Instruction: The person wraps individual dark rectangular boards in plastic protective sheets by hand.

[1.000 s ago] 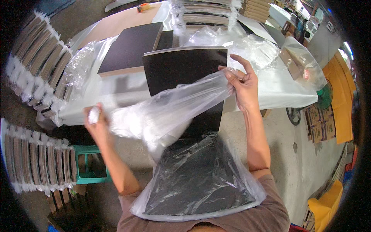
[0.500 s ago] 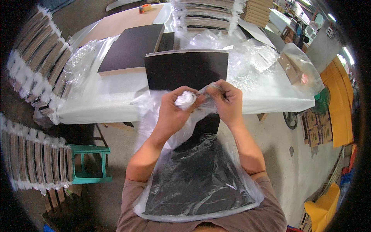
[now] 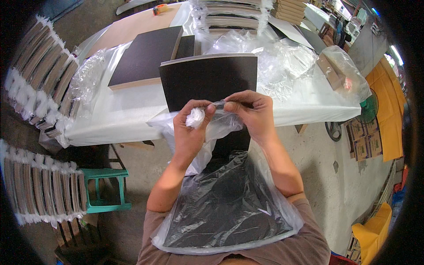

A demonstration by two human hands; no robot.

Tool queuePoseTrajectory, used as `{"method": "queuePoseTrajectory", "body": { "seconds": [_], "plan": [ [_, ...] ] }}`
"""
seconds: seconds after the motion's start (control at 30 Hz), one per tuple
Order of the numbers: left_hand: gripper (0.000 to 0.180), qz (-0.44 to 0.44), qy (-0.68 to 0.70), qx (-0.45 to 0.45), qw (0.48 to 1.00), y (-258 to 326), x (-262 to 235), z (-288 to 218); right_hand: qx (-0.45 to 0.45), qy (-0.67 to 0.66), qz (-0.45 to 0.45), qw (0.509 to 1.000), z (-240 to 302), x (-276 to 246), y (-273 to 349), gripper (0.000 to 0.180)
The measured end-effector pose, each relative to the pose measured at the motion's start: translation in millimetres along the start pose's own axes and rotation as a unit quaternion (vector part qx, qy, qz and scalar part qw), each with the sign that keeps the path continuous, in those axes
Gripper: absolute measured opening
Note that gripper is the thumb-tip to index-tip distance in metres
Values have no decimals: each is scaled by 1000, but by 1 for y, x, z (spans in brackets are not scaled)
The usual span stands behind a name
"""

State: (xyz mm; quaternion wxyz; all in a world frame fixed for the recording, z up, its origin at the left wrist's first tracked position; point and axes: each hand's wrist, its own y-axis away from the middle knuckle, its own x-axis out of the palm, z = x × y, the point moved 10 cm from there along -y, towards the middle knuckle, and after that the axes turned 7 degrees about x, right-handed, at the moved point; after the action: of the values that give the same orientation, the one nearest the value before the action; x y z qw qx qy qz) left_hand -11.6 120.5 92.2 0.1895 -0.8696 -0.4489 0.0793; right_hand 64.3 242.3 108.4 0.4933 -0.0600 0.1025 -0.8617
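A black board-like stack with pale edges point(image 3: 210, 79) stands tilted at the table's front edge, behind my hands. My left hand point(image 3: 187, 137) is closed, with a bunched white wad point(image 3: 194, 118) in its palm. Its thumb and forefinger pinch clear plastic film point(image 3: 227, 123). From the other side my right hand point(image 3: 257, 115) pinches the same film between thumb and fingers, a short way from the left. Below, a clear plastic bag point(image 3: 229, 212) covers a black sheet-like piece against my chest. How the bag joins the pinched film is partly hidden.
A thick black-topped stack point(image 3: 143, 55) lies on the white-covered table point(image 3: 106, 132). Crumpled plastic point(image 3: 287, 62) is heaped behind. Wrapped stacks point(image 3: 42, 75) rise at left, above more bundles on a green stool point(image 3: 106, 187). An orange tape roll point(image 3: 160, 9) lies far back.
My hands have drawn slightly apart, with the left moving left. The pinched film now stretches between the fingertips. The whole view has shifted a little.
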Motion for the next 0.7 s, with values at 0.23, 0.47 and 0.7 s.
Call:
{"method": "queuePoseTrajectory", "body": {
  "seconds": [0.23,0.47,0.7],
  "plan": [
    [31,138,154,-152,966,16,28,17,142,-324,17,935,-31,11,-4,13],
    [38,457,0,32,889,40,7,-24,147,-270,-74,949,-19,-86,-12,28],
    [25,182,320,9,930,15,-94,-2,144,-329,158,920,-27,-54,8,38]
  ]
}}
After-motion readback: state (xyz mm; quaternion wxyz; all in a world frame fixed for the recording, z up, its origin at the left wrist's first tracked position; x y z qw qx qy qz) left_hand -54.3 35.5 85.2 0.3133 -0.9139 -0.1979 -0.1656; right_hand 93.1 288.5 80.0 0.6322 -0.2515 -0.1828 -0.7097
